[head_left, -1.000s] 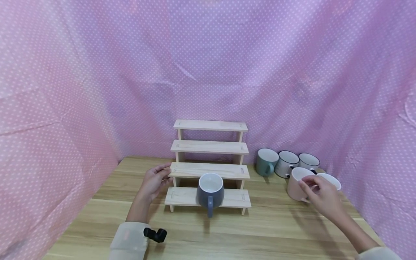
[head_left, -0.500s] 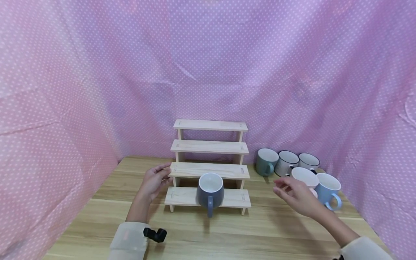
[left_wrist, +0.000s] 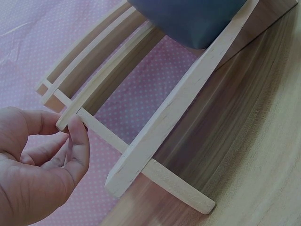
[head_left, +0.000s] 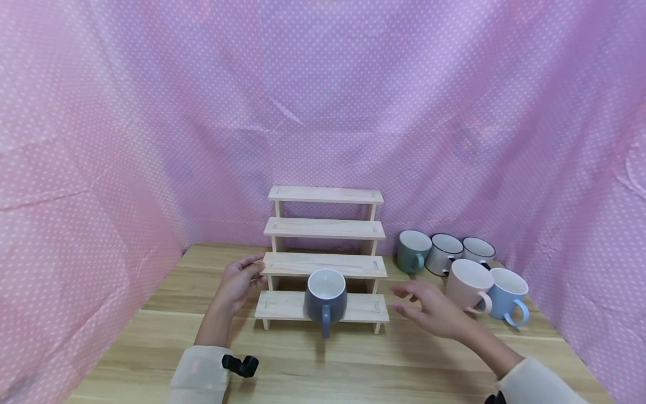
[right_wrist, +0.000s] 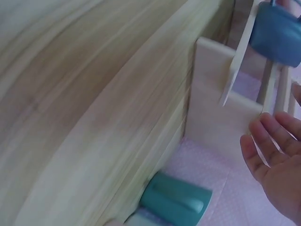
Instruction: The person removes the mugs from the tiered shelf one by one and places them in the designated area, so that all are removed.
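Observation:
A wooden four-step display rack (head_left: 325, 229) stands on the table. My left hand (head_left: 237, 285) pinches the left end of its second step from the bottom between thumb and finger, as the left wrist view (left_wrist: 51, 160) confirms. A grey-blue mug (head_left: 325, 303) with a white inside sits upright on the lowest step, its handle toward me. My right hand (head_left: 431, 310) hovers just right of the rack, fingers extended and holding nothing; the right wrist view shows its palm (right_wrist: 282, 181) facing the rack's side. A pink mug (head_left: 466, 283) stands behind that hand's wrist.
Right of the rack stand a green mug (head_left: 413, 252), two white mugs with dark rims (head_left: 443, 255) and a light blue mug (head_left: 504, 294). A pink dotted curtain (head_left: 323, 101) hangs close behind. The wood-grain table (head_left: 353, 370) runs along the front.
My right hand has moved left from the pink and light blue mugs toward the rack, carrying nothing. The left hand, rack and grey-blue mug stay in place.

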Demonstrator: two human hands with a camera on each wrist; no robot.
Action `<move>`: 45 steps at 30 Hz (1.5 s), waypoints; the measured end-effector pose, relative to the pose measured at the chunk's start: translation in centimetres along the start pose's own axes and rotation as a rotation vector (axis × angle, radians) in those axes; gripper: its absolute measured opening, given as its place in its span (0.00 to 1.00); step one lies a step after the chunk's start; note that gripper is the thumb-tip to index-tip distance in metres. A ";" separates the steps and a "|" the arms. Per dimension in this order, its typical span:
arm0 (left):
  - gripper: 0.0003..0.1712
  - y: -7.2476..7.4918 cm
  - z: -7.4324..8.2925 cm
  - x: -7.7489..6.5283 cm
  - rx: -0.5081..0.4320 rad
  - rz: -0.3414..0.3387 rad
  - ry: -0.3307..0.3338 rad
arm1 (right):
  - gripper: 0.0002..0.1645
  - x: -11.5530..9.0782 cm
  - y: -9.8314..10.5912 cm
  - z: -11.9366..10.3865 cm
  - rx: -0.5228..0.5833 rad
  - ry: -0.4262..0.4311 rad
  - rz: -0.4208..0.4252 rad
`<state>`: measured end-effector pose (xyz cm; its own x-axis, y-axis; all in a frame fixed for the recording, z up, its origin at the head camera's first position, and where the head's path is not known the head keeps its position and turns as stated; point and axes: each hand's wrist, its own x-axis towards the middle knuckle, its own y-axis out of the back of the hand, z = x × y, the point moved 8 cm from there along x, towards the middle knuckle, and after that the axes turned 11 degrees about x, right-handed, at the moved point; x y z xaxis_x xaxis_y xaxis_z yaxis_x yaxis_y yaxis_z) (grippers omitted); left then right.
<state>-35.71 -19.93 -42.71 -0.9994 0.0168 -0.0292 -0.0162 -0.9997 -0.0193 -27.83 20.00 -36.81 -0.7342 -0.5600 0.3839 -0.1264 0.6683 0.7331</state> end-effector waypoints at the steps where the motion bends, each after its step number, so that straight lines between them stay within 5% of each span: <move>1: 0.26 0.0 0.0 0.0 0.000 0.002 -0.001 | 0.17 0.2 -0.3 -0.4 0.010 0.019 -0.006; 9: 0.26 0.1 0.0 -0.1 0.005 -0.003 -0.005 | 0.17 1.5 -2.9 -3.3 0.082 0.132 -0.057; 25: 0.26 0.2 0.0 0.0 0.009 0.002 0.005 | 0.22 3.1 -6.9 -6.5 0.245 0.178 -0.190; 38: 0.26 0.2 0.0 0.1 0.021 0.005 0.001 | 0.19 3.8 -9.1 -7.1 0.436 0.125 -0.298; 45: 0.26 0.2 0.0 0.1 0.017 0.006 0.004 | 0.21 4.0 -10.1 -6.8 0.655 0.076 -0.372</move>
<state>-35.76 -20.15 -42.75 -0.9994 0.0109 -0.0328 -0.0108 -0.9999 -0.0022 -24.97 7.70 -38.84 -0.5208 -0.8217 0.2317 -0.7448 0.5699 0.3470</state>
